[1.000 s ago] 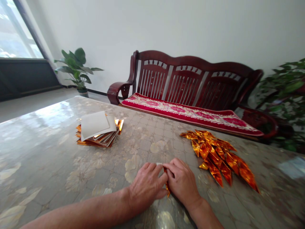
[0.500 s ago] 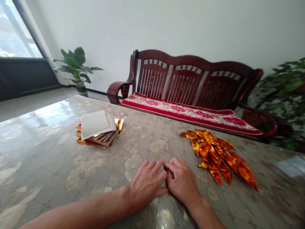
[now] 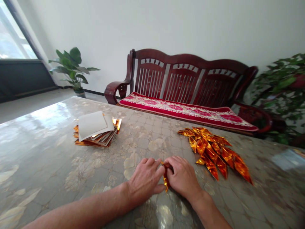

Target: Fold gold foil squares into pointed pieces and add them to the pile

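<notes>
Golden foil [image 3: 166,183] between both grips [image 3: 145,177] [image 3: 182,176]

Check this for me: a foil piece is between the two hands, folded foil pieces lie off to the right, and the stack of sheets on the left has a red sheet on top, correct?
Not quite: the top sheet on the stack is whitish, not red, as the head view shows. The rest stands.

Bare hands [image 3: 182,176] and bare forearms [image 3: 92,205]; finer detail is unclear.
</notes>
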Demonstrator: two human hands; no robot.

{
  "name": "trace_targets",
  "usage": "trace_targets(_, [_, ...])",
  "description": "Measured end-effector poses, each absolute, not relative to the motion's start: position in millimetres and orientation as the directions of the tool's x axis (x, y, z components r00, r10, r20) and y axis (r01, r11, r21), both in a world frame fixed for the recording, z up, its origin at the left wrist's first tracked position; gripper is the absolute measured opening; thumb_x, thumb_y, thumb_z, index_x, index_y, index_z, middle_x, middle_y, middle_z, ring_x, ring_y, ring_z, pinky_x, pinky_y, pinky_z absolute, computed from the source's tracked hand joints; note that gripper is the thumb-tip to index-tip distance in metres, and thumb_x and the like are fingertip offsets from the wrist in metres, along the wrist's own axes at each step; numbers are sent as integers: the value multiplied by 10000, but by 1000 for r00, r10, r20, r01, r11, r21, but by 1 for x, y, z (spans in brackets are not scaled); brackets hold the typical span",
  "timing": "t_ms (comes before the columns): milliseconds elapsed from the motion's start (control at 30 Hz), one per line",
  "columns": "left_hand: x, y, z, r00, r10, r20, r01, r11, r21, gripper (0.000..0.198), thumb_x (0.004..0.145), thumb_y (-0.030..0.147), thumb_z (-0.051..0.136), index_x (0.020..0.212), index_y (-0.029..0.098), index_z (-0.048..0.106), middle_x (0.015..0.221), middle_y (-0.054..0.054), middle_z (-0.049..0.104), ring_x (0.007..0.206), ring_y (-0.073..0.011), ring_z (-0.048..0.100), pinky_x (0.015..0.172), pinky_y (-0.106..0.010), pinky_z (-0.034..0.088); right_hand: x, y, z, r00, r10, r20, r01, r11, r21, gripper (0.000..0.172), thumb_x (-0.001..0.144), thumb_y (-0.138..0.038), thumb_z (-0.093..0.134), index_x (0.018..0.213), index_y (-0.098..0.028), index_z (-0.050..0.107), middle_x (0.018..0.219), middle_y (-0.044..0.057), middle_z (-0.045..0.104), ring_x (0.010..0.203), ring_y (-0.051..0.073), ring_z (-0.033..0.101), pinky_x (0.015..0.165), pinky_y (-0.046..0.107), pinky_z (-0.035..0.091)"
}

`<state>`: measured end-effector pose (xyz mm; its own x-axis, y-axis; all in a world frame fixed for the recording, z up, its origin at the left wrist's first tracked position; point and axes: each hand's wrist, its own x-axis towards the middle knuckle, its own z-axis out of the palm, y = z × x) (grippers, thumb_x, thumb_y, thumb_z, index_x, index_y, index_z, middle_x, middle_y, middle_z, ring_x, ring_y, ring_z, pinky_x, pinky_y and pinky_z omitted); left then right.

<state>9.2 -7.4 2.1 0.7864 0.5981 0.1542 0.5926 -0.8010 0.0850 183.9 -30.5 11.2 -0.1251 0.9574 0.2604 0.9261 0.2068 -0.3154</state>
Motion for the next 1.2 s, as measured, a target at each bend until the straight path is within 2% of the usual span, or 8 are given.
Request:
trace_targets(233, [10,-10,6,804,573,160,574,-817,45,461,854,507,661,1184,223,511,1181,-72,589,992,-256,545,831,-384,446,196,-28,19,-163,979,126,860,204,-468,223,720,-46,496,790,-236,589,797,-21,672,723,141,590,636,227,355])
trace_targets(367, [10,-11,5,809,563,168,570,-822,8,399,877,472,642,1173,235,519,1188,-76,578,968,-255,546,807,-381,443,202,-25,19,-193,976,97,838,216,-501,236,726,-45,484,795,-229,613,791,-14,682,702,138,596,632,225,361])
trace_targets(567, [9,-11,5,812,557,174,566,-824,-1,352,875,468,648,1108,229,535,1185,-77,576,974,-252,545,812,-378,440,203,-23,19,-139,989,39,837,139,-530,196,731,-71,508,781,-223,621,718,-15,687,650,140,607,595,224,356])
trace_targets(933, [9,-12,4,811,560,170,568,-823,1,343,883,449,639,1133,235,544,1192,-76,568,988,-247,535,821,-374,440,205,-17,11,-128,991,-27,858,97,-504,203,725,-65,502,793,-217,617,674,-30,666,594,119,569,537,213,286])
trace_targets(1100, [10,-11,3,809,564,165,572,-821,1,325,881,451,639,1113,240,550,1184,-70,570,974,-250,538,801,-374,449,203,-18,13,-120,991,-54,865,78,-495,181,744,-78,510,810,-213,610,709,-19,669,630,123,573,558,217,293])
trace_targets(1200, [10,-11,4,804,569,170,577,-817,5,324,876,456,645,1101,244,551,1191,-67,570,970,-255,540,796,-382,458,199,-23,14,-94,995,-20,875,73,-479,153,770,-97,516,820,-217,597,763,-12,679,675,129,585,590,222,310])
